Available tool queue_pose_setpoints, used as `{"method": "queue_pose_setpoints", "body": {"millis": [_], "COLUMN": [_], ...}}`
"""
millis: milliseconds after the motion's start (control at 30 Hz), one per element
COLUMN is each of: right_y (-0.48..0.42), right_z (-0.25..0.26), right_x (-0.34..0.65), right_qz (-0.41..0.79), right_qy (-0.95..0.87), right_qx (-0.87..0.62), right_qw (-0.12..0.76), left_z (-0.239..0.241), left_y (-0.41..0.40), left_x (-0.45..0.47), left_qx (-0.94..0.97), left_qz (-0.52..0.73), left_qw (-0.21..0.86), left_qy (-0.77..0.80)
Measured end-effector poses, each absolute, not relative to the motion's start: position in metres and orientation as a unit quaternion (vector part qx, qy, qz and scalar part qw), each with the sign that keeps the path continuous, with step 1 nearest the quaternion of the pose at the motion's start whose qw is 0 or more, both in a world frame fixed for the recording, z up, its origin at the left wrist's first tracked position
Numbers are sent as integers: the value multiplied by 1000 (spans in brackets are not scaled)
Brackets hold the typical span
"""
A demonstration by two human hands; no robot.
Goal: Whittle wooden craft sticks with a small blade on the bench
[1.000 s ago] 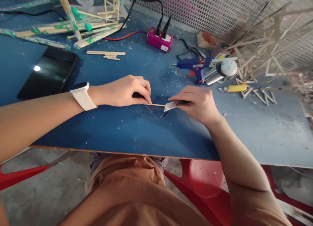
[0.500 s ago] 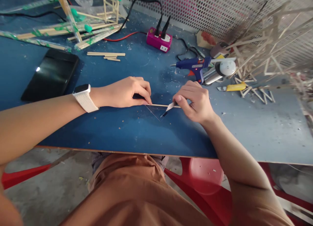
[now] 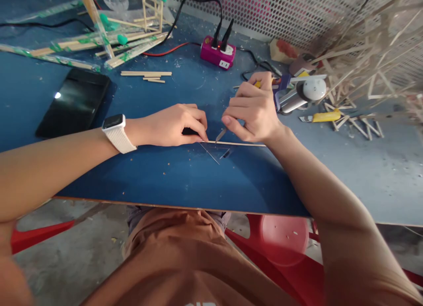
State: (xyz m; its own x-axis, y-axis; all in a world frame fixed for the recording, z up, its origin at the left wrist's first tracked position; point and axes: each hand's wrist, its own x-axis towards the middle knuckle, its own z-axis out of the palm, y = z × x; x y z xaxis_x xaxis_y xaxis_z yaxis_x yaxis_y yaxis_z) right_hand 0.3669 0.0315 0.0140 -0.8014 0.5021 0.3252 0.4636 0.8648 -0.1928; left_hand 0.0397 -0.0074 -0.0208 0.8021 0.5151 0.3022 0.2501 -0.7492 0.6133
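Near the front edge of the scuffed blue tabletop (image 3: 178,178), a thin, pale wooden stick (image 3: 239,143) lies roughly parallel to that edge, its left part held under the bunched fingertips of the bare left hand (image 3: 181,125), while the bare right hand (image 3: 253,110) curls around a slim grey-bladed knife (image 3: 220,135), its tip at the wood. The stick looks light and stiff, probably easily snapped, and is best pressed flat close beside the blade, fingertips clear of its edge.
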Motion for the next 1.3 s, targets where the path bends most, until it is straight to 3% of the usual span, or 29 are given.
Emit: {"method": "queue_pose_setpoints", "body": {"millis": [333,1300], "right_y": [29,35], "right_z": [-4,3], "right_x": [367,351], "right_qz": [50,-49], "right_qy": [-956,-964], "right_qx": [-234,-238], "right_qw": [168,105], "left_z": [-16,-6], "left_y": [-10,-12], "left_x": [37,37], "left_qx": [906,902], "left_qz": [221,181], "left_qw": [289,290], "left_qy": [217,263]}}
